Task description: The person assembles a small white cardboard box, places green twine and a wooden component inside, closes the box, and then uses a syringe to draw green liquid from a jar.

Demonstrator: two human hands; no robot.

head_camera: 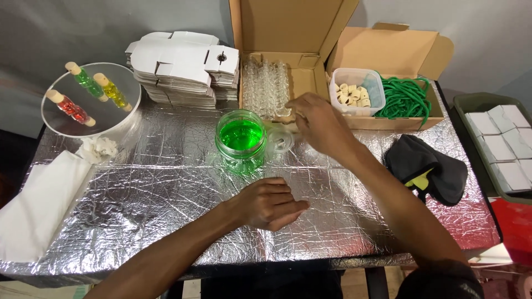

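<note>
right hand [318,123] fingertips' grip unclear

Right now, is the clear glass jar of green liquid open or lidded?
Open. The clear glass jar of green liquid stands upright with no lid on its mouth; a clear round lid lies beside it.

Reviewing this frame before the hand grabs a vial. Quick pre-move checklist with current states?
1. Right hand at the clear vials in the open cardboard box: ok, its fingers are at the box's front edge.
2. Right hand holding a vial: cannot tell, the fingers hide it.
3. Left hand free: ok, it rests loosely curled on the foil table cover, with nothing visible in it.
4. Green jar open and upright: ok, green liquid shows from above.
5. Jar lid out of the way: ok, it lies beside the jar.
6. Corks in the plastic tub: ok, tub is open.
</note>
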